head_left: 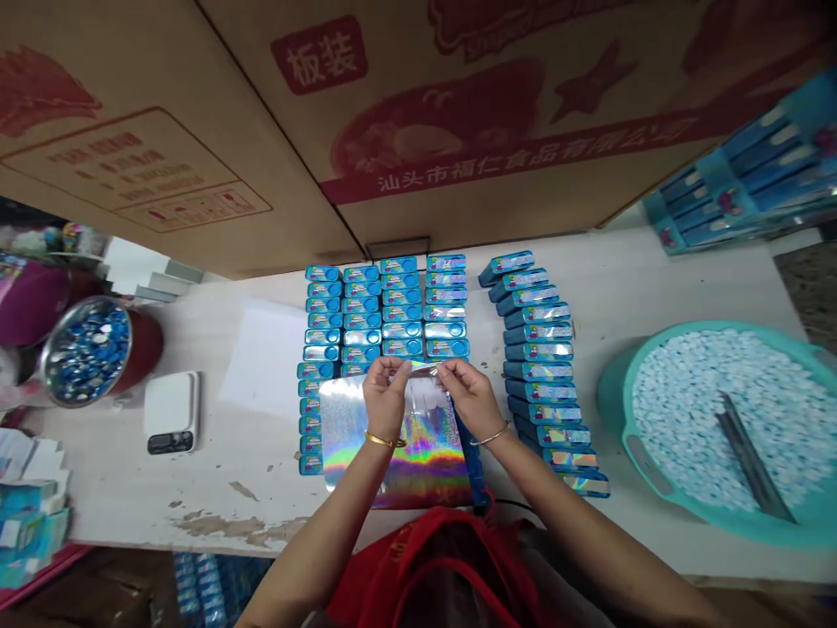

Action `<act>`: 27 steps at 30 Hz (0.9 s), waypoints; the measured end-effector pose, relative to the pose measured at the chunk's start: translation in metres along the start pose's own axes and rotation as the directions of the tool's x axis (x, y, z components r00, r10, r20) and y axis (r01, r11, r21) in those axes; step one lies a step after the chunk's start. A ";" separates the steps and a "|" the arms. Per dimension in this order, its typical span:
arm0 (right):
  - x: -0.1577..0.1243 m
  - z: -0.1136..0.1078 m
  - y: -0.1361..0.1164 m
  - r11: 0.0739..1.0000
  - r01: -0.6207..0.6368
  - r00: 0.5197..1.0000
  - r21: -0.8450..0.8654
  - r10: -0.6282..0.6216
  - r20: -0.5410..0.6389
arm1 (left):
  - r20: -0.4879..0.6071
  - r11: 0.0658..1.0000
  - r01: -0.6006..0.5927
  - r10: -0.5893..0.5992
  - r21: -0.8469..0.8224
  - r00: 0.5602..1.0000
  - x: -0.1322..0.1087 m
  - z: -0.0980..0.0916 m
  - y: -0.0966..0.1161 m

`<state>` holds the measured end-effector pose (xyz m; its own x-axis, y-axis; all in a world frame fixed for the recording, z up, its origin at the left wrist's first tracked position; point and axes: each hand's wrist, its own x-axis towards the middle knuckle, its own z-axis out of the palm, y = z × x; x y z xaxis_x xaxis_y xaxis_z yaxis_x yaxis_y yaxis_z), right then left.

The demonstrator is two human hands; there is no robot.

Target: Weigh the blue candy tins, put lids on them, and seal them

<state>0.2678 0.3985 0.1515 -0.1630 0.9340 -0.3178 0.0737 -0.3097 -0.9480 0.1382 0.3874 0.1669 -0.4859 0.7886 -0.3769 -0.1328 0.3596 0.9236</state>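
Note:
Between my two hands a small shiny sticker strip is stretched, pinched at each end by fingertips. My left hand holds its left end and my right hand its right end. Below them lies a holographic sheet, partly hidden by my left wrist. Rows of small blue tins stand just beyond my hands, and more show left of the sheet. To the right, a curved column of blue tins has shiny strips on the upward sides.
Large cardboard boxes stand along the back. A teal basin of small white pieces is at the right. At the left are a white scale, a metal bowl of wrapped pieces and a white paper.

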 end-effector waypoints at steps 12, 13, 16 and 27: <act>0.092 -0.075 0.011 0.931 -0.038 0.999 -0.364 0.043 0.006 | 0.008 0.745 -0.256 0.319 0.616 0.948 0.044 0.074 -0.017; 0.095 -0.076 0.012 0.903 -0.006 1.000 -0.429 0.015 0.017 | 0.015 0.721 -0.262 0.329 0.642 0.944 0.044 0.075 -0.018; 0.100 -0.077 0.013 0.788 0.085 0.996 -0.610 -0.060 0.061 | 0.028 0.662 -0.277 0.360 0.697 0.932 0.046 0.077 -0.021; 0.101 -0.073 0.030 0.516 0.131 0.991 -0.846 -0.080 0.105 | 0.064 0.536 -0.250 0.341 0.807 0.938 0.057 0.079 -0.032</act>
<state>0.3256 0.4965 0.0925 -0.2710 0.9318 -0.2416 0.8493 0.1133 -0.5156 0.1836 0.4601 0.1101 -0.4458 0.8941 -0.0432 0.7469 0.3982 0.5326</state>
